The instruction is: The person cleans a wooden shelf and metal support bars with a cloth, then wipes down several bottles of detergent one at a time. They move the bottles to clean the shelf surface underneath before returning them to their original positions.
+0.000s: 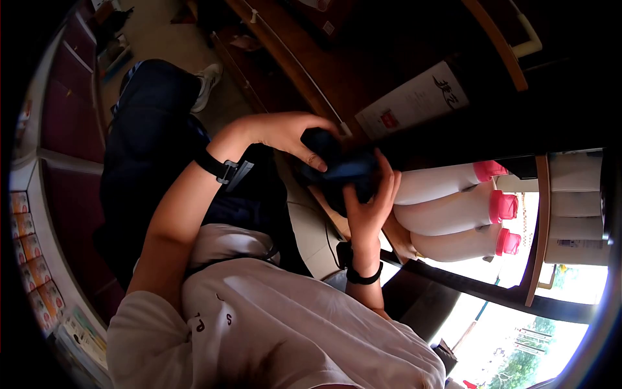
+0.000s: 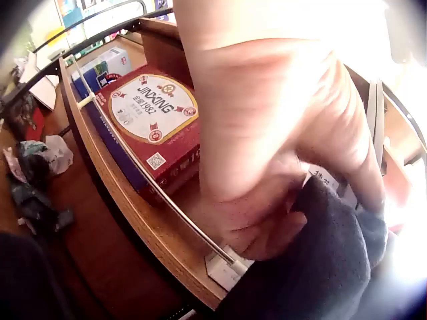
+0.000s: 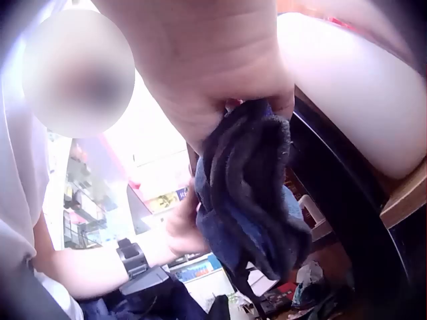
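Note:
A bunched dark blue cloth [image 1: 350, 170] is held between both hands, its layered folds [image 3: 250, 187] hanging down in the right wrist view. In the head view the left hand [image 1: 291, 139] grips it from the left, thumb on the near side. Fingers of the right hand [image 1: 374, 204] curl round its other end. From the left wrist the cloth [image 2: 313, 260] looks dark grey-blue, and the left hand [image 2: 267, 127] hides part of it. The right hand [image 3: 207, 60] pinches the top of the folds.
White bottles with pink caps [image 1: 447, 217] line the shelf beside the right hand. A red JINXING box [image 2: 150, 120] lies on a wooden shelf with a metal rail [image 2: 167, 197]. A white printed box [image 1: 414, 104] is beyond the hands. Shelves with small packages [image 1: 32, 259] stand at left.

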`<state>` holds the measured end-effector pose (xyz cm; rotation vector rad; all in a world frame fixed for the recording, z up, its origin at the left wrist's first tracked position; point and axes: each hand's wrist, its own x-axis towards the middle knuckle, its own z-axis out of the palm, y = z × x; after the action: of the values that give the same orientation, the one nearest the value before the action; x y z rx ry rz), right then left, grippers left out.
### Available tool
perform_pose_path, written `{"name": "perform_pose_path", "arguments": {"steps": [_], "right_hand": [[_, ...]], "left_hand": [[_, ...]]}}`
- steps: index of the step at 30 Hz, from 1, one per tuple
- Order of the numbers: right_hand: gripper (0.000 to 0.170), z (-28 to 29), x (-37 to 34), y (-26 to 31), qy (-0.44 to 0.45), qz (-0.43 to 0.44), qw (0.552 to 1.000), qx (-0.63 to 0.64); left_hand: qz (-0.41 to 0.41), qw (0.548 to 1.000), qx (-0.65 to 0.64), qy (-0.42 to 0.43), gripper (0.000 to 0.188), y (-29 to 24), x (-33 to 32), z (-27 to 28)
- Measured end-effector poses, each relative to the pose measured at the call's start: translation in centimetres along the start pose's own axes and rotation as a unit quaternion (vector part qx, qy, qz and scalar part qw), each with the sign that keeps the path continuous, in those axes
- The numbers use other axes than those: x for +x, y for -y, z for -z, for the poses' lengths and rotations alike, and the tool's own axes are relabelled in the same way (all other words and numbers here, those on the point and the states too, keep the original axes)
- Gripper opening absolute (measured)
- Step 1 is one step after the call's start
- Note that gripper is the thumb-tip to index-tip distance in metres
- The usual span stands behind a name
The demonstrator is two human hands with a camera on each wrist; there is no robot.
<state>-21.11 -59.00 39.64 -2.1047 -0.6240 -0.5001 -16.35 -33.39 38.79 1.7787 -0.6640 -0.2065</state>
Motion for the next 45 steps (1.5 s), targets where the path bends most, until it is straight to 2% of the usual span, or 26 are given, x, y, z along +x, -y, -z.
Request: {"name": "perform_pose_path", "arguments": {"steps": [1,2,3,6,9,11,13,15,16,17,19,20,22,24,25,26,27,30,31,33,36,39,45], "right_hand": [[0.060,0.2,0.3,0.2,-0.008,0.029,0.999,-0.034],[0.061,1.0,0.0,0.8,-0.011,-0.017,0.999,-0.034],[0.059,1.7,-0.2,1.1,-0.033,-0.007,0.999,-0.043],[0.055,4.0,-0.1,1.6,-0.165,0.034,0.984,-0.055],[0.048,6.2,3.0,1.6,-0.333,0.068,0.938,-0.064],[0.049,6.9,5.2,1.6,-0.341,0.101,0.930,-0.093],[0.047,7.0,6.1,1.4,-0.271,-0.002,0.959,-0.084],[0.047,5.7,5.9,0.3,-0.267,0.011,0.959,-0.097],[0.047,5.1,5.6,0.4,-0.273,0.016,0.950,-0.147],[0.048,4.7,5.3,0.4,-0.279,0.020,0.940,-0.197],[0.047,4.7,4.5,0.4,-0.258,-0.006,0.950,-0.177],[0.047,4.9,4.1,0.3,-0.241,-0.028,0.958,-0.156],[0.047,5.7,3.6,0.1,-0.217,-0.015,0.961,-0.172],[0.048,5.5,3.7,0.5,-0.193,-0.001,0.964,-0.184],[0.049,4.9,4.0,1.3,-0.222,0.001,0.967,-0.122],[0.050,4.5,4.2,1.8,-0.250,0.003,0.967,-0.059],[0.050,4.6,4.2,1.8,-0.250,0.002,0.967,-0.058],[0.058,4.8,4.4,2.1,-0.229,-0.005,0.971,-0.076],[0.059,4.8,4.6,2.2,-0.230,-0.018,0.970,-0.084],[0.059,4.8,4.8,2.4,-0.230,-0.032,0.968,-0.092],[0.056,5.0,5.1,2.6,-0.227,-0.062,0.961,-0.144],[0.053,5.0,4.9,2.9,-0.228,-0.073,0.957,-0.166],[0.051,5.3,4.1,2.1,-0.153,-0.063,0.952,-0.259]], "left_hand": [[0.049,0.997,0.039,0.037,0.057,-0.3,-0.3,0.3],[0.040,0.998,0.042,-0.003,0.044,-0.4,-0.3,0.0],[0.040,0.998,0.044,-0.007,0.044,-1.0,0.0,-0.1],[-0.049,0.991,0.042,-0.118,0.029,-5.5,2.2,-0.9],[-0.227,0.922,0.121,-0.290,0.031,-9.7,6.0,-2.6],[-0.286,0.871,0.133,-0.376,0.048,-11.3,8.1,-3.8],[-0.269,0.852,0.117,-0.433,0.062,-11.4,9.2,-4.8],[-0.255,0.844,0.122,-0.456,0.067,-11.0,8.9,-5.2],[-0.237,0.836,0.124,-0.479,0.072,-10.7,8.7,-5.2],[-0.234,0.836,0.126,-0.479,0.072,-10.3,8.4,-5.3],[-0.205,0.791,0.274,-0.507,0.067,-10.1,7.7,-5.5],[-0.204,0.793,0.270,-0.506,0.067,-10.1,7.7,-5.6],[-0.234,0.721,0.341,-0.556,0.068,-10.4,7.8,-5.5],[-0.240,0.706,0.384,-0.545,0.062,-10.0,7.5,-5.8],[-0.245,0.688,0.426,-0.534,0.056,-9.9,7.4,-5.9],[-0.238,0.690,0.457,-0.508,0.045,-9.9,7.5,-6.1],[-0.238,0.690,0.458,-0.508,0.045,-9.6,7.9,-6.1],[-0.246,0.803,0.309,-0.445,0.042,-8.6,8.7,-6.4],[-0.247,0.804,0.310,-0.444,0.042,-8.7,8.6,-6.6],[-0.223,0.863,0.206,-0.404,0.048,-8.9,8.2,-7.1],[-0.190,0.890,0.204,-0.360,0.053,-8.7,7.9,-6.4],[-0.173,0.906,0.180,-0.341,0.050,-8.2,7.8,-5.5],[-0.125,0.922,0.197,-0.308,0.049,-5.7,6.5,-5.5]]}}
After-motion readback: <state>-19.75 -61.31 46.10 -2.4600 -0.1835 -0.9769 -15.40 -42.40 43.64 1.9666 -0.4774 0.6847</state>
